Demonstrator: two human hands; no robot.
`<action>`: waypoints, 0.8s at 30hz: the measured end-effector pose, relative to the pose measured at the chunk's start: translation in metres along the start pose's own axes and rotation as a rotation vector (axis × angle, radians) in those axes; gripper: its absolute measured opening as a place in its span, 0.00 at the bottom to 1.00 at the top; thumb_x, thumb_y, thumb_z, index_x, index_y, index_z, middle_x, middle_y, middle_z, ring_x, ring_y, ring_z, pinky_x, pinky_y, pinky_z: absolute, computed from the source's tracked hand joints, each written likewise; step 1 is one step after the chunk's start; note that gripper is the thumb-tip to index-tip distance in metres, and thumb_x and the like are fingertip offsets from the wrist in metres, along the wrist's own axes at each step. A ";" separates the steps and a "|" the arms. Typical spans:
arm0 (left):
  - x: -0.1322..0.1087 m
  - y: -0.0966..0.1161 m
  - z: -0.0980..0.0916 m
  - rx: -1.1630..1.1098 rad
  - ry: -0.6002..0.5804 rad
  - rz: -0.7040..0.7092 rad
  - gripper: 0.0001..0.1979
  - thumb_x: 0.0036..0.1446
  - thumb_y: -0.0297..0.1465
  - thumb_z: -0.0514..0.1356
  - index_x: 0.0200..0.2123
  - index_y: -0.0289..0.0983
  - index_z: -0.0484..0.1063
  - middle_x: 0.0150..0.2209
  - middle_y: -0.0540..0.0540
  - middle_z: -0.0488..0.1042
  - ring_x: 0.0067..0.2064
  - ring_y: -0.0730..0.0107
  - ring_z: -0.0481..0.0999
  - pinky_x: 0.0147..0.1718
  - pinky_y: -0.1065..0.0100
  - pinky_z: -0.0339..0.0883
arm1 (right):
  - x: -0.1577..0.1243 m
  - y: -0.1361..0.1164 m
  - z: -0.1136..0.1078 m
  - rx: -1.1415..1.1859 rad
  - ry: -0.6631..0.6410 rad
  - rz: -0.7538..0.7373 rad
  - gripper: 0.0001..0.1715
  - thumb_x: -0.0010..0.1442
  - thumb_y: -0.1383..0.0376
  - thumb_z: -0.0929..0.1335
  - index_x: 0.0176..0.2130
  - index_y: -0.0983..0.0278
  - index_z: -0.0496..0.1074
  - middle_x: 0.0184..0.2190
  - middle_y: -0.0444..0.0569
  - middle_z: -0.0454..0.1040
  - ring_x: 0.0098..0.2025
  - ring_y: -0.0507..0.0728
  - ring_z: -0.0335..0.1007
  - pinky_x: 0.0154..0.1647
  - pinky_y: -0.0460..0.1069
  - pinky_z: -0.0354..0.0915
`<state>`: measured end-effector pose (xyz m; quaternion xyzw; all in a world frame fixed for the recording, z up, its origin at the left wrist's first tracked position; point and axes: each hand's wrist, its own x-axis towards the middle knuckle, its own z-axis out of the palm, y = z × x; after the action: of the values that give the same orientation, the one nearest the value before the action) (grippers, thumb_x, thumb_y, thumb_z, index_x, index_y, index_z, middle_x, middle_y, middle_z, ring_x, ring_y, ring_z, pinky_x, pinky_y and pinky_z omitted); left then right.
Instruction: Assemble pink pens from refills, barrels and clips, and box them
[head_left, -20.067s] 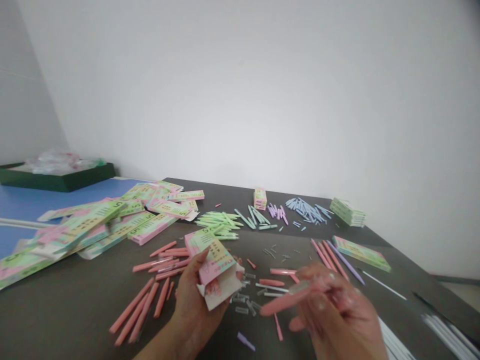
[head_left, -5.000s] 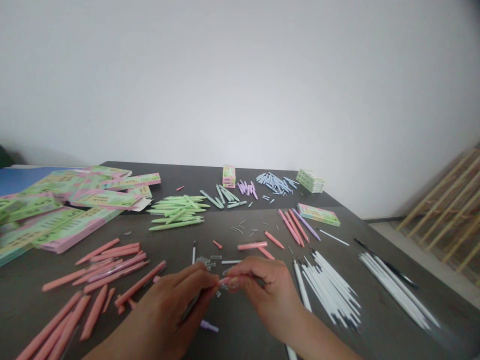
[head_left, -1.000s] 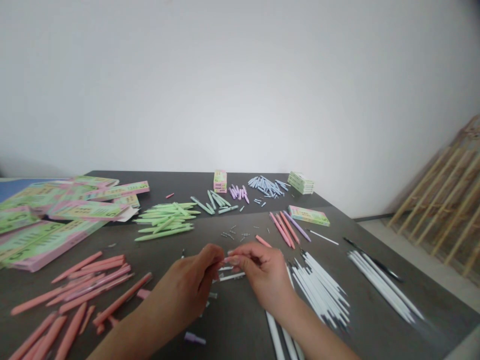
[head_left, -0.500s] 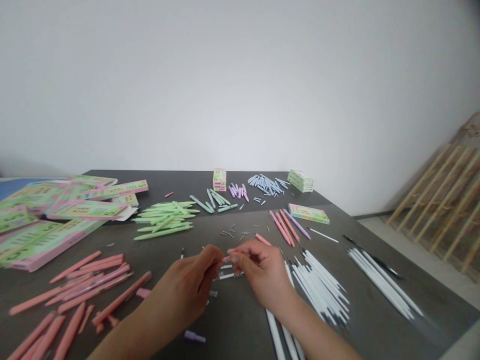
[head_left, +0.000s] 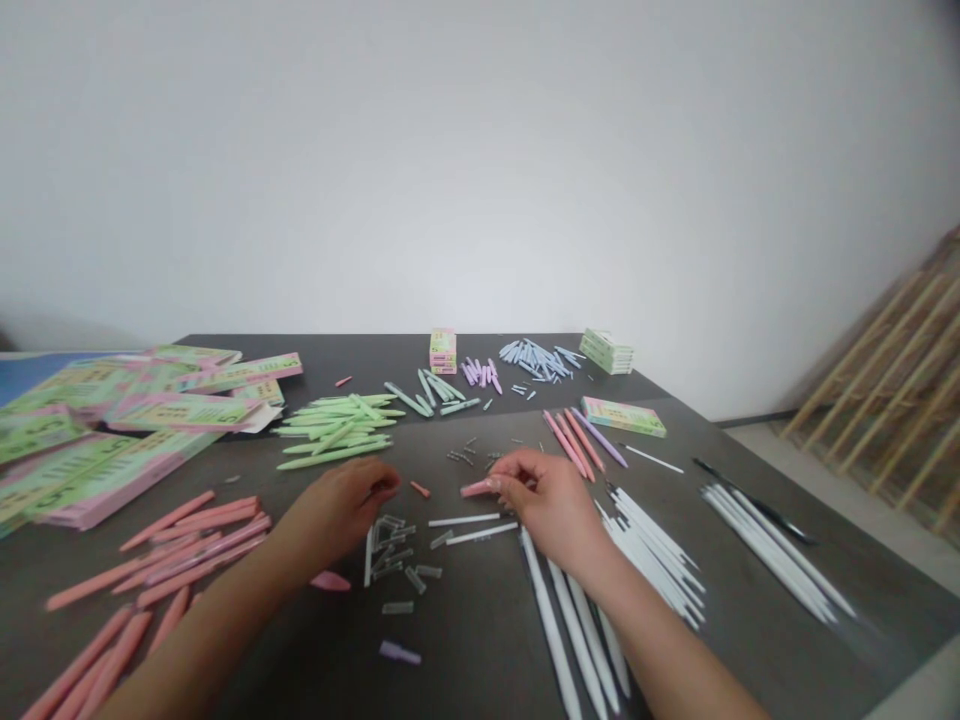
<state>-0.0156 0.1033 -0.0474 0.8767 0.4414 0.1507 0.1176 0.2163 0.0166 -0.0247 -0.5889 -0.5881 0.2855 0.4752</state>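
far left of the heap of small clear parts (head_left: 394, 555) on the table (head_left: 480, 650) lie flat boxes (head_left: 112, 430) and loose pink barrels (head_left: 187, 545). just left of the heap the left hand (head_left: 337, 505) rests with fingers curled; i cannot tell if it holds anything. just right of it, the right hand (head_left: 551, 505) pinches a short pink piece (head_left: 476, 488). further right, white refills (head_left: 652, 550) lie loose; most parts look unjoined, so much seems left.

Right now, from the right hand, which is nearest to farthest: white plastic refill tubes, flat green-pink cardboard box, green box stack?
1. White plastic refill tubes, just right of the right hand.
2. Flat green-pink cardboard box, farther back.
3. Green box stack, far edge.
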 end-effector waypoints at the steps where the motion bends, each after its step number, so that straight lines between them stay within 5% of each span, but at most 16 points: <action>1: 0.001 -0.004 0.003 0.010 -0.015 -0.001 0.12 0.57 0.33 0.50 0.33 0.39 0.74 0.35 0.45 0.76 0.37 0.62 0.75 0.36 0.67 0.64 | 0.000 0.001 0.000 -0.048 0.004 -0.010 0.06 0.54 0.69 0.66 0.26 0.64 0.71 0.23 0.45 0.77 0.24 0.53 0.71 0.23 0.45 0.58; 13: 0.001 -0.005 0.015 0.078 -0.120 0.012 0.14 0.56 0.29 0.51 0.36 0.44 0.76 0.37 0.46 0.72 0.40 0.61 0.73 0.37 0.65 0.64 | -0.002 0.004 0.000 -0.189 -0.009 -0.110 0.10 0.57 0.72 0.64 0.28 0.61 0.70 0.30 0.43 0.80 0.34 0.54 0.75 0.34 0.46 0.63; 19: -0.006 0.033 0.014 0.110 -0.016 0.066 0.15 0.60 0.31 0.49 0.40 0.43 0.75 0.39 0.45 0.71 0.43 0.61 0.71 0.41 0.64 0.64 | -0.003 0.004 0.001 -0.259 -0.080 -0.073 0.09 0.56 0.70 0.66 0.28 0.61 0.75 0.30 0.46 0.80 0.34 0.56 0.75 0.44 0.51 0.63; 24: -0.010 0.062 0.028 0.137 -0.083 0.093 0.07 0.55 0.31 0.56 0.33 0.40 0.75 0.40 0.43 0.71 0.45 0.58 0.70 0.44 0.60 0.64 | -0.001 0.008 0.002 -0.266 -0.207 -0.037 0.12 0.52 0.76 0.66 0.26 0.62 0.75 0.37 0.47 0.80 0.40 0.55 0.75 0.52 0.53 0.59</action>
<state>0.0349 0.0565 -0.0535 0.9078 0.4041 0.0889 0.0684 0.2180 0.0170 -0.0326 -0.6030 -0.6773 0.2556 0.3351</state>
